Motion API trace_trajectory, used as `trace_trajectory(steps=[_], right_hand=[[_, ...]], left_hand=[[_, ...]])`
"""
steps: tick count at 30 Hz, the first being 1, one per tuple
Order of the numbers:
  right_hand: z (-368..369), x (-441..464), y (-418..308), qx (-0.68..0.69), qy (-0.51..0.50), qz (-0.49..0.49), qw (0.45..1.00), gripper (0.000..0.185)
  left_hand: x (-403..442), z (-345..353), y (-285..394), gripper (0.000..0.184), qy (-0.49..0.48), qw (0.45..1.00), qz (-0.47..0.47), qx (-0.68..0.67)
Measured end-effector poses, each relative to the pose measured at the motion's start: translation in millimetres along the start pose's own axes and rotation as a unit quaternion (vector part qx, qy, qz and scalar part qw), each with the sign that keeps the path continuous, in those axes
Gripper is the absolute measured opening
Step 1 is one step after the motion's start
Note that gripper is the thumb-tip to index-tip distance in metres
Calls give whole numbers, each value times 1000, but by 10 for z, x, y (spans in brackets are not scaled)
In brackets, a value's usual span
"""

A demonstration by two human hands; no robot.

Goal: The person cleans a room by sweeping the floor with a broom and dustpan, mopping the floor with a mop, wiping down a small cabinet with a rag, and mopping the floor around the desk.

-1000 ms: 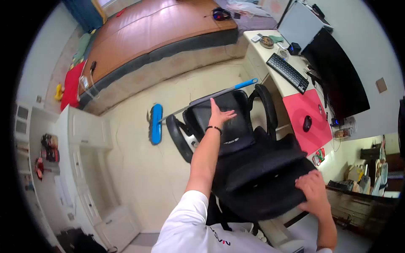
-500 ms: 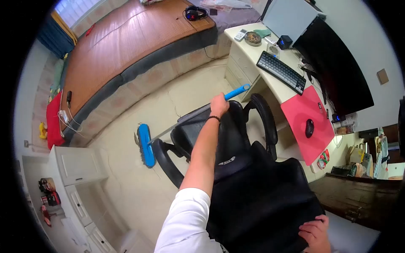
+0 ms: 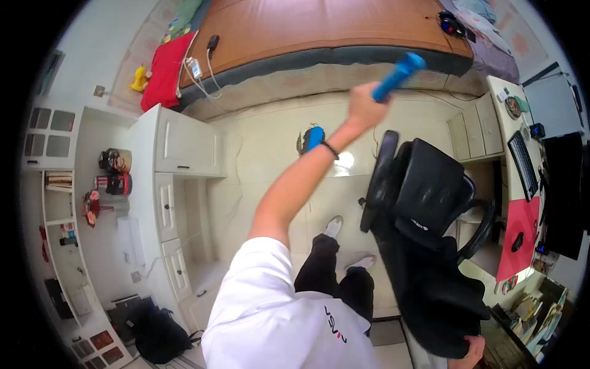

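Observation:
My left hand (image 3: pixel 365 109), with a dark beaded bracelet on its wrist, is closed round the blue-ended handle of a dust mop (image 3: pixel 398 77). Part of the mop's blue head, with its grey fringe, shows on the floor behind my forearm; the rest is hidden. At the lower right, my right hand (image 3: pixel 472 354) grips the edge of the backrest of a black office chair (image 3: pixel 424 270). The chair stands turned beside the desk, its armrests and seat visible.
A bed (image 3: pixel 319 24) runs along the far side. White cabinets (image 3: pixel 190 141) stand at the left. On the right, the desk (image 3: pixel 499 104) holds a keyboard (image 3: pixel 522 165), a red mat (image 3: pixel 521 230), a mouse (image 3: pixel 517 242) and a monitor (image 3: pixel 564 197). A black backpack (image 3: pixel 160 332) lies lower left.
The view has turned left, bringing the cabinets and my feet into sight. My left hand still holds the mop, now apart from the chair; my right hand stays on the backrest.

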State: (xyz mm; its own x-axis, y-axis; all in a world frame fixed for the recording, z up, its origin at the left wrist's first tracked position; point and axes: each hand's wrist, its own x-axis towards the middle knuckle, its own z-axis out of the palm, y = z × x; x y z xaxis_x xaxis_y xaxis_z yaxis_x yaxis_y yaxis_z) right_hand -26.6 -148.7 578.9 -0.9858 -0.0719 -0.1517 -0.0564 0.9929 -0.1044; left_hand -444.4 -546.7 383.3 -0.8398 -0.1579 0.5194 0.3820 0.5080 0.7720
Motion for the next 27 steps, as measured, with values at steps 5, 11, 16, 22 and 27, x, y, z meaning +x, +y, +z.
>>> trace_trajectory(steps=[5,11,16,22,27], right_hand=[[193,-34,-370,50,41,140,988,33],[245,-221,-806,7,74,56,996,39],[445,-859,-1199,18,162,97,982,41],[813,-1501,-1764,11,146,215,966,39],[950,-1896,-2162,40,146,312,938,42]], left_hand=[[-169,-2034,-369,35,-6,983,-110,-143],[-1029,-3070,-204,32,-50,965,-128,-222],[-1566,-2991,186,22,-63,983,-91,-143],[-1708,-3030,313,33,-71,982,-94,-148],[-1600,-3145,114,32,-87,975,-94,-183]])
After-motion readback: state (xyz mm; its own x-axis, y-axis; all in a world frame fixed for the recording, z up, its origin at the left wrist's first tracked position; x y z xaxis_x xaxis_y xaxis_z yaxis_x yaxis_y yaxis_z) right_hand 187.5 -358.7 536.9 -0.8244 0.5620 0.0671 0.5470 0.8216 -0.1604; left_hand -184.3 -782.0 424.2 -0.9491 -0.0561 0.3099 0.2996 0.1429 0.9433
